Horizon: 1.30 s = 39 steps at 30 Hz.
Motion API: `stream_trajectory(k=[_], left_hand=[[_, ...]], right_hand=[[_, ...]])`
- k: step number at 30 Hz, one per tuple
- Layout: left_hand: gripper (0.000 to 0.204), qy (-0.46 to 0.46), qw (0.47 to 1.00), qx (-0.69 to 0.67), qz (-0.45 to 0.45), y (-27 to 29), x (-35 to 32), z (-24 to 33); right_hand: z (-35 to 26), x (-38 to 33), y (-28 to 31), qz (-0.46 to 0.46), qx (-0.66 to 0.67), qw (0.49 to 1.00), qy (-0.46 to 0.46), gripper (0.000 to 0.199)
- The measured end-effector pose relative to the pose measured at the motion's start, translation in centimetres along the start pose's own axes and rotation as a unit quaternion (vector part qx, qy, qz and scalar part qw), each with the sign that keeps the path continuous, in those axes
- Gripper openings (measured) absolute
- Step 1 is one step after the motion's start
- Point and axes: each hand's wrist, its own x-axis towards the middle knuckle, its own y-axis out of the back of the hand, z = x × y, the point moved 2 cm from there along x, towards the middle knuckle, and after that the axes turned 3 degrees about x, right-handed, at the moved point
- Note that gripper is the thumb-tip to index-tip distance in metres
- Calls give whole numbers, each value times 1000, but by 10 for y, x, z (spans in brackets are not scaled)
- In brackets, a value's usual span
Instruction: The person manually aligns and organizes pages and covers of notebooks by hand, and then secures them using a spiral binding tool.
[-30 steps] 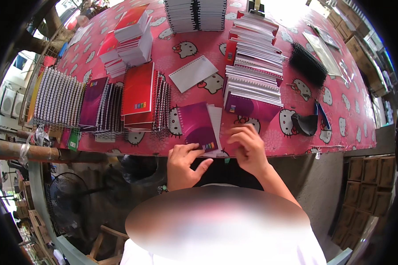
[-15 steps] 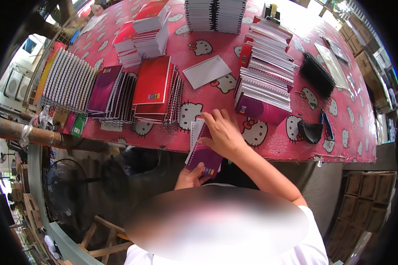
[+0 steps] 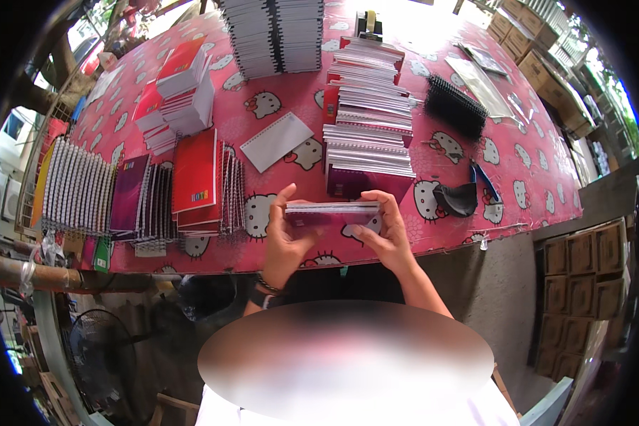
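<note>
Between my hands, an unbound notebook (image 3: 331,219) with a purple cover and white pages stands on its long side above the table's near edge. My left hand (image 3: 285,238) grips its left end and my right hand (image 3: 389,231) its right end, thumbs on the near face. Just beyond is a long row of unbound, punched notebooks (image 3: 369,160), purple and red among the white pages. A loose white punched sheet pack (image 3: 277,140) lies to the left of that row.
Spiral-bound notebooks stand at left: a red stack (image 3: 195,174), a purple stack (image 3: 129,192) and white-edged ones (image 3: 78,188). Tall page stacks (image 3: 277,39) stand at the back. At right lie black binding coils (image 3: 456,106), blue-handled pliers (image 3: 485,183) and a black curved object (image 3: 456,201).
The purple notebook has gone from hanging upright at the table edge to lying lengthwise between both hands. My right hand has moved from its top to its right end. The view has shifted right.
</note>
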Motion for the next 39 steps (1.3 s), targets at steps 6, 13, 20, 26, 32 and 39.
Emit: stream_trajectory(k=[6,13,20,26,32,39], left_hand=[[46,-13,998,59,36,-3,-7,-12],[27,-2,999,-5,44,-4,-9,-7],[26,-35,999,2,-17,9,-11,-17],[36,-238,855,459,46,-22,-1,51],[17,-151,907,392,-22,-4,-3,31],[16,-262,786,559,-38,-49,-1,58]], right_hand=[[13,-1,-11,73,149,986,-28,14],[11,3,-6,32,142,989,7,16],[7,1,-2,-1,64,998,10,11],[10,-1,3,16,-26,997,73,14],[7,-3,-10,6,62,998,10,13],[3,1,4,-31,23,999,4,13]])
